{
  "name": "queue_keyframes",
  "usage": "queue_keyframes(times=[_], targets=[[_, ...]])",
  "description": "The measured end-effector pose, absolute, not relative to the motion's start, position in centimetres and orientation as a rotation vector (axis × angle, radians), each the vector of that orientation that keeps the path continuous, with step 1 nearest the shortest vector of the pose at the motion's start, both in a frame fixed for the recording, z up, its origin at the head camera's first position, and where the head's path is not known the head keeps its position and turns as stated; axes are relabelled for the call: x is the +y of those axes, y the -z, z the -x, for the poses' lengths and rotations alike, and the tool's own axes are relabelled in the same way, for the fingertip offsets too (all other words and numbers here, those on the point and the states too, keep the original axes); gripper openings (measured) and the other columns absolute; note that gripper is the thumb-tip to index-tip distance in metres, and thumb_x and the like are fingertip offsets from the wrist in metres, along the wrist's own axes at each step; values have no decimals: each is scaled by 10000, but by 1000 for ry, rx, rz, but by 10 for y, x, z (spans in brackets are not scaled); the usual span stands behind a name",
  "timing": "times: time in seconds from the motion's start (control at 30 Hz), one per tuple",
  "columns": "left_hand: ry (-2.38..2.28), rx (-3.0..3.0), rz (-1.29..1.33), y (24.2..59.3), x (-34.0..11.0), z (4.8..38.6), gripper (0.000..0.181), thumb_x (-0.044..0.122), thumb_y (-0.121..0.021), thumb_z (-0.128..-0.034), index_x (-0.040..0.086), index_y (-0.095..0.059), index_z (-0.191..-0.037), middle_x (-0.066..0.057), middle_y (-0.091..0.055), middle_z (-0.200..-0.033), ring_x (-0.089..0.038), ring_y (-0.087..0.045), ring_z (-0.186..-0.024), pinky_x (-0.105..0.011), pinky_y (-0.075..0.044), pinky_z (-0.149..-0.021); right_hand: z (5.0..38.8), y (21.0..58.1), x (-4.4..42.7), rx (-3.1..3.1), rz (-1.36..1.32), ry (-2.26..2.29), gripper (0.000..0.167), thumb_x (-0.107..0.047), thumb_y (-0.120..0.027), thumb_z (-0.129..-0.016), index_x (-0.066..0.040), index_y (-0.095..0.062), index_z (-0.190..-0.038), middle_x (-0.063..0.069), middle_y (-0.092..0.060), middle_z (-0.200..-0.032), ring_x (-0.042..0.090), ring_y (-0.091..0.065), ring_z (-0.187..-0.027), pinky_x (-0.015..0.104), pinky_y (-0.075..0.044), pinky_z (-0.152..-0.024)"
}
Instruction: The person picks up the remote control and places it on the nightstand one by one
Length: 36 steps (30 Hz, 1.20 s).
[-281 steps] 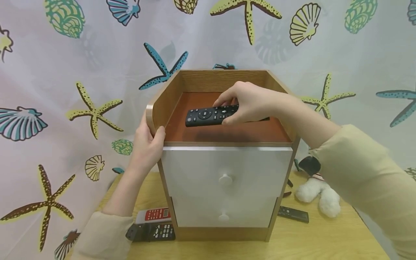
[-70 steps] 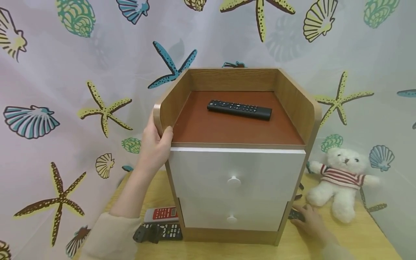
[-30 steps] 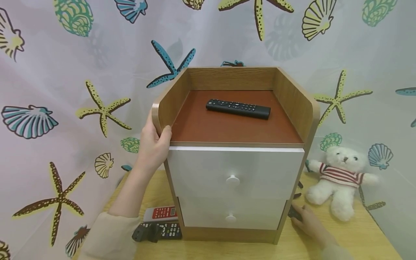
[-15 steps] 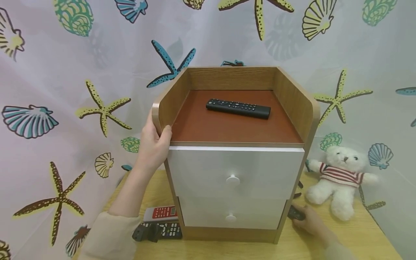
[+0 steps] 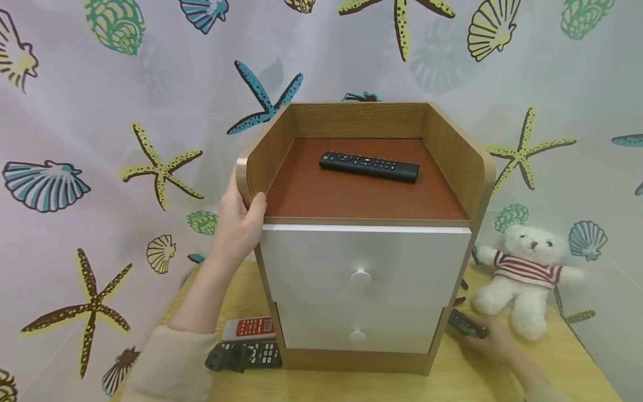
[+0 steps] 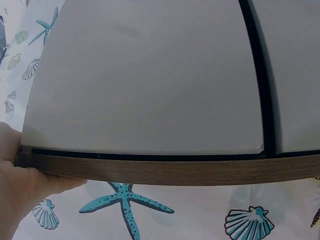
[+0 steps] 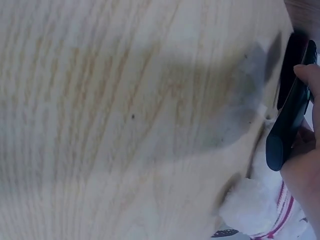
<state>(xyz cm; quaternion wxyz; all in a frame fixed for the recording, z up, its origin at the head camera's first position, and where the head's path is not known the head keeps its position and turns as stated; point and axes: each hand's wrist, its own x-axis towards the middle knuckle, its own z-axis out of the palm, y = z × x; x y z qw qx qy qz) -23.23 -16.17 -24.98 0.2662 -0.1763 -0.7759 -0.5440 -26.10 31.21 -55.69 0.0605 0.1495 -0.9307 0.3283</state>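
Note:
My left hand (image 5: 235, 226) grips the front edge of the left side panel of a small wooden cabinet (image 5: 321, 360) with white drawer fronts. In the left wrist view the thumb and fingers of that hand (image 6: 22, 192) lie on both sides of the panel's edge. Low on the right of the cabinet, my right hand (image 5: 494, 341) holds a black remote control (image 5: 467, 324). The right wrist view shows this remote (image 7: 290, 122) pinched between thumb and fingers, raised off the tabletop. Another black remote (image 5: 369, 167) lies on the cabinet's brown top shelf.
A white teddy bear (image 5: 529, 273) in a striped shirt sits at the right against the patterned curtain (image 5: 176, 72). Left of the cabinet, a red-and-white calculator-like device (image 5: 249, 328) and a dark remote (image 5: 263, 355) lie on the wooden table (image 5: 351, 388). Dark slender items (image 5: 459, 300) show behind the cabinet's right side.
Earlier my right hand held a remote over the top shelf; that one now lies there. The hand then went down right of the cabinet and has lifted another remote off the table. The left hand stays put.

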Motion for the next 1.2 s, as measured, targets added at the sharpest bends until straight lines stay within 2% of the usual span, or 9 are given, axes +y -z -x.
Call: queue_keyframes(times=[0.07, 0.17, 0.3, 0.53, 0.67, 0.8, 0.97, 1.07, 1.2], targets=[[1470, -2092, 483, 250, -162, 233, 498, -11, -396, -920, 45, -307, -1407, -129, -437, -1400, -251, -422, -1301, -472, -337, -1099, 260, 552, 314, -2787, -484, -1016, 594, -61, -773, -686, 92, -557, -1218, 348, -576, -1154, 345, -604, -926, 338, -499, -768], [1477, -2086, 500, 250, -162, 233, 492, -13, -394, -920, 41, -309, -1401, -133, -439, -1398, -249, -425, -1298, -472, -338, -1099, 256, 544, 316, -2756, -529, -990, 551, -62, -775, -684, 93, -585, -1178, 296, -625, -1099, 210, -601, -867, 230, -472, -709], [1498, -2090, 513, 249, -162, 232, 501, -5, -390, -925, 56, -294, -1413, -129, -429, -1404, -244, -418, -1303, -475, -337, -1098, 251, 534, 319, -2734, -595, -969, 527, -89, -778, -701, 86, -592, -1162, 257, -647, -1058, 39, -559, -794, 202, -473, -650], [1506, -2095, 505, 249, -162, 231, 513, -2, -393, -925, 61, -286, -1423, -127, -425, -1410, -248, -413, -1307, -474, -334, -1100, 243, 522, 326, -2695, -664, -912, 521, -121, -784, -712, 22, -600, -1178, 245, -652, -1090, -17, -554, -826, 217, -481, -641], [1498, -2092, 503, 250, -163, 232, 507, 3, -394, -926, 60, -293, -1419, -130, -428, -1407, -254, -418, -1300, -482, -337, -1096, 242, 518, 329, -2585, -746, -885, 510, -65, -794, -672, 12, -627, -1148, 243, -663, -1023, -76, -522, -822, 207, -490, -624], [1489, -2084, 499, 250, -164, 232, 503, -1, -393, -922, 58, -301, -1414, -130, -430, -1405, -254, -419, -1300, -488, -337, -1094, 240, 510, 329, -2519, -769, -860, 510, -52, -807, -641, -23, -653, -1126, 204, -671, -978, -83, -521, -854, 204, -497, -634], [1488, -2085, 494, 248, -165, 232, 496, 2, -394, -923, 53, -306, -1408, -135, -436, -1397, -260, -424, -1294, -490, -339, -1093, 235, 493, 328, -2543, -760, -858, 509, -76, -804, -667, -48, -654, -1153, 158, -669, -1005, -84, -519, -901, 212, -498, -662], [1493, -2102, 488, 247, -163, 231, 495, 12, -394, -930, 54, -297, -1413, -136, -431, -1402, -264, -420, -1299, -490, -337, -1094, 228, 484, 327, -2566, -745, -866, 503, -78, -795, -686, -52, -649, -1167, 106, -666, -1022, -89, -516, -895, 212, -495, -662], [1504, -2111, 480, 247, -162, 230, 503, 18, -392, -931, 57, -286, -1421, -133, -422, -1413, -265, -410, -1311, -492, -332, -1096, 220, 476, 328, -2603, -731, -894, 514, -83, -787, -705, -80, -637, -1197, -29, -636, -1064, -94, -504, -892, 206, -483, -664]])
